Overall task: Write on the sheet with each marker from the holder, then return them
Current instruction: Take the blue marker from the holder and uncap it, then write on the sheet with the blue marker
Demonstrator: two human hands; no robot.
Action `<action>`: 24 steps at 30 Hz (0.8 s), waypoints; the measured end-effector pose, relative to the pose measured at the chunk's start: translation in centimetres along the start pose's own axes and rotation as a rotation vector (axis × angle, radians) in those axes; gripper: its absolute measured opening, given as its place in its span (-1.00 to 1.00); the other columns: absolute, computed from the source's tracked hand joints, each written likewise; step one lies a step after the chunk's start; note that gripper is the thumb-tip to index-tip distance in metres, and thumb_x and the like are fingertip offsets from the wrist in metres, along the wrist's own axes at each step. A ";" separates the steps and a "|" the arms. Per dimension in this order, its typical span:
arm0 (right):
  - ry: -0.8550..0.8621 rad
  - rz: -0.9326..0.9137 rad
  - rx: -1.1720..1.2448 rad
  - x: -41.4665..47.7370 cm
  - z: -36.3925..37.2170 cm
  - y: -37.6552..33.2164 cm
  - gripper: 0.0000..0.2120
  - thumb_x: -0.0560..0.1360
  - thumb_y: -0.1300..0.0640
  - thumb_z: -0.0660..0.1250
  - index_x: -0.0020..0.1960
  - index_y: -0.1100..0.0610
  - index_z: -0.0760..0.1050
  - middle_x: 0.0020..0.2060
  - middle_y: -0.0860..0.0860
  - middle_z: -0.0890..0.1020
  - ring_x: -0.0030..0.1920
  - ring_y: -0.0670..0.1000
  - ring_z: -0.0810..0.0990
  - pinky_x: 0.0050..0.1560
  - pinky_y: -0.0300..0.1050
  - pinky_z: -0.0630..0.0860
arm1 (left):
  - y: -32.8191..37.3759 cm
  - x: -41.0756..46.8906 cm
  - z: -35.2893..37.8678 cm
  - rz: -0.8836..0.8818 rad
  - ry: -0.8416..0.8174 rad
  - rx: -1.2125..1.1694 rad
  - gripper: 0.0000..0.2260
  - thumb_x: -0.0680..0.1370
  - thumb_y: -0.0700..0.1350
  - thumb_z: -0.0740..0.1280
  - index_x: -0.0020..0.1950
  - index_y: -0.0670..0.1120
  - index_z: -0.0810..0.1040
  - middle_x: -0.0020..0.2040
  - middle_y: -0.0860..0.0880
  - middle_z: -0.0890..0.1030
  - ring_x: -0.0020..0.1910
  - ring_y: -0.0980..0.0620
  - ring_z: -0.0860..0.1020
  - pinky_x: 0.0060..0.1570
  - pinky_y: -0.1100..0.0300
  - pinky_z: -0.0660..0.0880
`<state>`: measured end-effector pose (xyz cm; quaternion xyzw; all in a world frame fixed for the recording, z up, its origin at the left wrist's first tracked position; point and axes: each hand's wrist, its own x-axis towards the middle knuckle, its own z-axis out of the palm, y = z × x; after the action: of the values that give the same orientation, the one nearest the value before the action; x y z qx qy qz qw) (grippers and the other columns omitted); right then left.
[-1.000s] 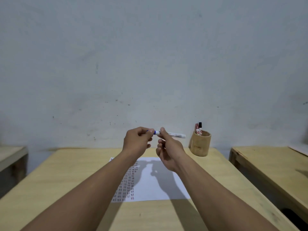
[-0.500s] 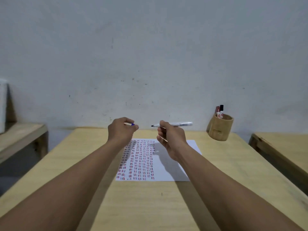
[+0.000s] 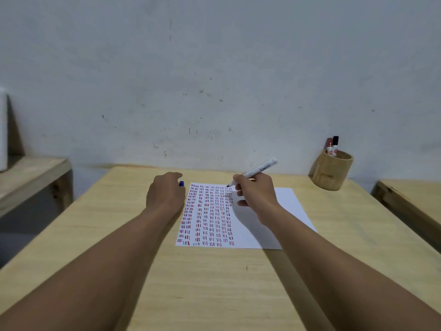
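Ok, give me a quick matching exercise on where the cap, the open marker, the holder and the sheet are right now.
Things:
1. blue cap
2. open marker
3. holder
4. sheet

Places:
A. flat on the table between the two hands
B. in the left hand
C. far right of the table, with two markers in it
D. in the right hand, tip at the top of the sheet

Pairs: 1-B, 2-D, 3-C, 4-A

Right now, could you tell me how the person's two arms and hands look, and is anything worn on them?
Both arms are bare from the near edge of the picture to the fingers: no sleeves show. The left hand and right hand wear no gloves, and I see no watch, bracelet or ring on the wrists or fingers that show. The forearms are slim and without markings.
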<state>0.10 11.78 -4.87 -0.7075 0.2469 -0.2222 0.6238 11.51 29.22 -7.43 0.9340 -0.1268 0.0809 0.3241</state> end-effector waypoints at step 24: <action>0.050 -0.117 -0.436 -0.1 -1.1 2.8 -0.72 0.48 0.06 0.39 -0.13 0.31 0.60 -0.23 0.14 0.71 -0.31 0.02 0.57 -0.37 -0.15 0.41 | -3.4 -3.4 0.0 0.143 -0.226 0.364 -0.52 0.67 0.07 -0.08 0.61 0.13 0.18 0.62 -0.11 0.19 0.63 -0.16 0.04 0.52 -0.30 -0.08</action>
<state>-0.89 10.71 -7.53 -0.8330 0.2630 -0.2168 0.4359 9.22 32.44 -10.17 0.9688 -0.2115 0.0198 0.1275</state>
